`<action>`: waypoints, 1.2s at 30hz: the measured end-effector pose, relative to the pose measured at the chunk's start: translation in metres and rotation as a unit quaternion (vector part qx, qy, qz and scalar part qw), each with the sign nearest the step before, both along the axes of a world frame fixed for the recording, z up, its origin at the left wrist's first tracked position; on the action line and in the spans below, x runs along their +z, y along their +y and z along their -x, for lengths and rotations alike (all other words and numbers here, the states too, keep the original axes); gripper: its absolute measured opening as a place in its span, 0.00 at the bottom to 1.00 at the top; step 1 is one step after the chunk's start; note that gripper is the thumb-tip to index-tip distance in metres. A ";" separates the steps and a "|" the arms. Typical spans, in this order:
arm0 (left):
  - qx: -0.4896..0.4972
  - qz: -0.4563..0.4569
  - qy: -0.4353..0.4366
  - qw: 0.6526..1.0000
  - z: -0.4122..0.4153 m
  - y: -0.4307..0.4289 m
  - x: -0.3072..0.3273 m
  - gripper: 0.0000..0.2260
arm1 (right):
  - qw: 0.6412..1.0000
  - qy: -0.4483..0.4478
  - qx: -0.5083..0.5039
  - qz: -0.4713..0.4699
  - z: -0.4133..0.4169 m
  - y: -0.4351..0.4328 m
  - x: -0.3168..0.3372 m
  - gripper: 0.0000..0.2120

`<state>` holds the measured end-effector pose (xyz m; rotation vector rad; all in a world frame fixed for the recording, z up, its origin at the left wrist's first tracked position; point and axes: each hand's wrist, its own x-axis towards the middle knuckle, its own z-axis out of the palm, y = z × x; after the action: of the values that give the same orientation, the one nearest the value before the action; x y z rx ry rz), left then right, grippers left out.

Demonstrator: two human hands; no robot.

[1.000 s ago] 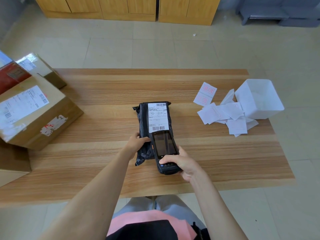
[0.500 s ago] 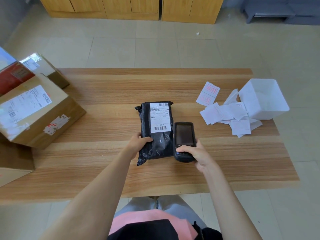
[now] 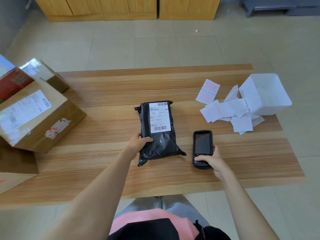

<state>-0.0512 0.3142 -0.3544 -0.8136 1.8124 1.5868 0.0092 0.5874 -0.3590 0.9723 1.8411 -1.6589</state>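
A black plastic mailer bag (image 3: pixel 161 144) with a white shipping label (image 3: pixel 159 117) lies in the middle of the wooden table (image 3: pixel 103 170). My left hand (image 3: pixel 139 142) grips the bag's left edge, thumb on top. To its right, my right hand (image 3: pixel 212 161) holds a black handheld scanner (image 3: pixel 202 146) by its lower end, thumb on the keypad. The scanner's dark screen faces up and it sits low over the table, apart from the bag.
Several white paper slips (image 3: pixel 228 110) lie scattered at the right, beside a white square bin (image 3: pixel 265 94) on the table's right edge. Cardboard boxes (image 3: pixel 34 116) with labels are stacked at the left. Wooden cabinets (image 3: pixel 128 7) stand across the tiled floor.
My right hand has carried the scanner from above the bag's label to the right and down beside the bag. My left hand has kept its grip on the bag.
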 end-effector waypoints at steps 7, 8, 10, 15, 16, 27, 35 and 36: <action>-0.001 0.004 -0.001 1.000 0.001 0.002 0.002 0.23 | 0.998 0.015 0.047 -0.050 -0.010 0.004 -0.007 0.51; -0.002 0.006 -0.001 1.000 0.001 0.002 0.002 0.23 | 0.997 0.017 0.052 -0.056 -0.010 0.004 -0.008 0.51; -0.001 0.007 0.001 1.000 0.000 0.002 0.002 0.23 | 0.996 0.023 0.056 -0.067 -0.011 0.004 -0.008 0.50; 0.001 0.005 0.000 1.000 -0.001 0.001 0.002 0.23 | 0.994 0.021 0.064 -0.090 -0.011 0.003 -0.013 0.48; 0.000 0.005 0.001 1.000 -0.001 0.001 0.003 0.22 | 0.994 0.017 0.062 -0.092 -0.011 0.003 -0.014 0.49; -0.003 0.008 0.001 1.000 -0.002 0.001 0.003 0.22 | 0.991 -0.008 0.048 -0.128 -0.013 0.010 -0.020 0.52; -0.006 0.014 0.001 1.000 -0.002 0.002 0.006 0.22 | 0.986 0.006 0.047 -0.157 -0.016 0.012 -0.014 0.50; -0.006 0.016 0.002 1.000 -0.002 0.002 0.006 0.22 | 0.986 0.018 0.043 -0.159 -0.016 0.013 -0.013 0.49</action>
<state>-0.0496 0.3163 -0.3483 -0.8129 1.8465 1.5551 0.0250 0.6003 -0.3724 0.9769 2.1857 -1.3635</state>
